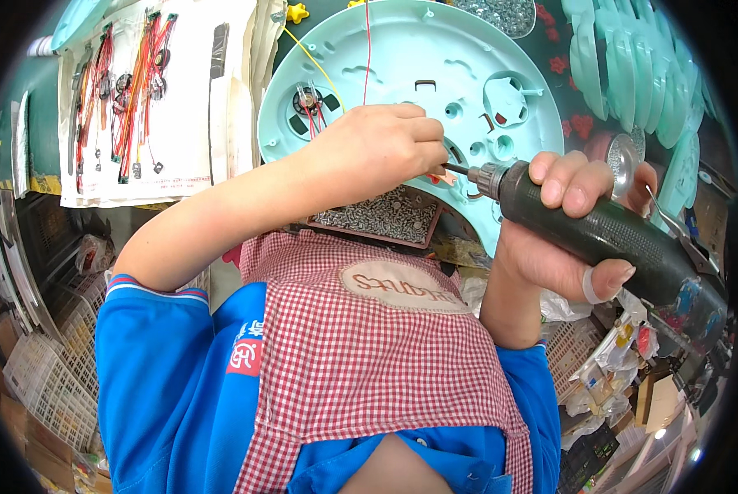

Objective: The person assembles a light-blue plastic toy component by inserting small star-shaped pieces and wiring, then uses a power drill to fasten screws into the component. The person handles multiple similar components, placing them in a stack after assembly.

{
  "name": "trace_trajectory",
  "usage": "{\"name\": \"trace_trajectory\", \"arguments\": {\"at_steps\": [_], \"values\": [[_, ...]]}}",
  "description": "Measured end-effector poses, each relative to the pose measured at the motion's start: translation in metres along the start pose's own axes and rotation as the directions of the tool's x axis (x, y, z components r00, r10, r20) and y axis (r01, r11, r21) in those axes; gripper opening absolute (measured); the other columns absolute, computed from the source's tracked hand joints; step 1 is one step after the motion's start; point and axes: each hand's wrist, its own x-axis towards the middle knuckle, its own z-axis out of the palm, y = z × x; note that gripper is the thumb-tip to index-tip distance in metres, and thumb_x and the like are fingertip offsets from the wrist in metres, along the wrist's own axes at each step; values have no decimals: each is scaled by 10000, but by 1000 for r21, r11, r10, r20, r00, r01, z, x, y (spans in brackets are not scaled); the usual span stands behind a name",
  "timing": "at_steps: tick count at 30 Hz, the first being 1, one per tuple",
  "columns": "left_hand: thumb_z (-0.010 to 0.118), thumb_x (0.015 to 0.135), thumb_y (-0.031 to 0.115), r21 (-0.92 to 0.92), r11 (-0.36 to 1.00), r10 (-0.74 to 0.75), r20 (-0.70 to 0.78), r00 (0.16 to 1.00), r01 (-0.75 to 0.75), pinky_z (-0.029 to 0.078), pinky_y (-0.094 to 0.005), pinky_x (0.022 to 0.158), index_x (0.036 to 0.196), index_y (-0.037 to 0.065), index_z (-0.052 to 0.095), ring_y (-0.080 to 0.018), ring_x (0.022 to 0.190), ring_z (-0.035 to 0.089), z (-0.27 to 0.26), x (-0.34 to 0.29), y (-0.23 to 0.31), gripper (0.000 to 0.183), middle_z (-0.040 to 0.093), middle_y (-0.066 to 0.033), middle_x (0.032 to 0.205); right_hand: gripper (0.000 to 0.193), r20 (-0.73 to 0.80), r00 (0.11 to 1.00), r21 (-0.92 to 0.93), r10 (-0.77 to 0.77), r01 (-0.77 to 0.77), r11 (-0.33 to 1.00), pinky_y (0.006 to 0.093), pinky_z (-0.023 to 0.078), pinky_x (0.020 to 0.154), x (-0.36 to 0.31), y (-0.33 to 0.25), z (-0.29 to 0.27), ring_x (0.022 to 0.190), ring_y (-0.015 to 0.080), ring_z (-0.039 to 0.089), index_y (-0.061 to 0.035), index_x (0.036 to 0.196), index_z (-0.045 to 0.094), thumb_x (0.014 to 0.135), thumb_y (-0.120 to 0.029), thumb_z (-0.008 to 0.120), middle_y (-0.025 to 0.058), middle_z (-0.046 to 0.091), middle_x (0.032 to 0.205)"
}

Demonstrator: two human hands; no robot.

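My right hand (566, 210) is wrapped round a black electric screwdriver (591, 218), which slants with its bit toward the left. The bit's tip reaches the fingertips of my left hand (398, 144). That hand is closed, its fingers bunched over a large turquoise plastic shell (402, 62); what they grip is hidden. Just below them a small orange-brown piece (447, 176) shows in the shell. To the left, a small round speaker (307, 100) with red wires sits inside the shell. One yellow wire (315, 64) and one red wire (368, 49) run up from it.
A tray of small screws (377, 216) lies between the shell and my apron. Wired speakers (122, 90) rest on a white sheet at the left. More turquoise parts (640, 66) are stacked at the far right, near red flower-shaped pieces (581, 126) and a container of clear bits (500, 15).
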Motion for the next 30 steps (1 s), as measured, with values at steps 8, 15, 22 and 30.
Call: {"name": "trace_trajectory", "arguments": {"at_steps": [8, 15, 22, 30], "values": [[724, 721, 180, -127, 979, -150, 97, 984, 162, 510, -371, 681, 839, 59, 675, -254, 771, 609, -8, 6, 7, 175, 608, -56, 777, 847, -46, 999, -30, 8, -9, 1000, 365, 444, 730, -6, 4, 3, 739, 187, 532, -83, 1390, 340, 798, -624, 613, 66, 549, 821], [654, 698, 95, 143, 956, -293, 355, 888, 258, 520, -412, 684, 673, 25, 661, -297, 789, 631, 1, 14, 8, 75, 621, -101, 748, 999, -147, 985, -215, 94, -125, 969, 362, 525, 665, -14, 12, 17, 672, 214, 600, 54, 1264, 276, 698, -621, 747, 100, 582, 758], [638, 702, 88, 114, 964, -266, 326, 907, 241, 522, -410, 677, 661, 23, 656, -298, 771, 625, 2, 13, 6, 79, 619, -93, 750, 940, -72, 985, -176, 157, -167, 970, 352, 521, 707, -23, 25, 13, 722, 207, 614, 39, 1300, 279, 716, -475, 807, 109, 606, 798], [650, 757, 115, -57, 965, -249, 113, 962, 256, 512, -408, 682, 814, 50, 693, -300, 761, 625, 5, 3, -2, 96, 616, -93, 796, 936, -151, 982, -243, 117, -152, 958, 311, 521, 679, -3, 45, -1, 691, 182, 593, 26, 1357, 232, 763, -472, 756, 103, 597, 760]]}}
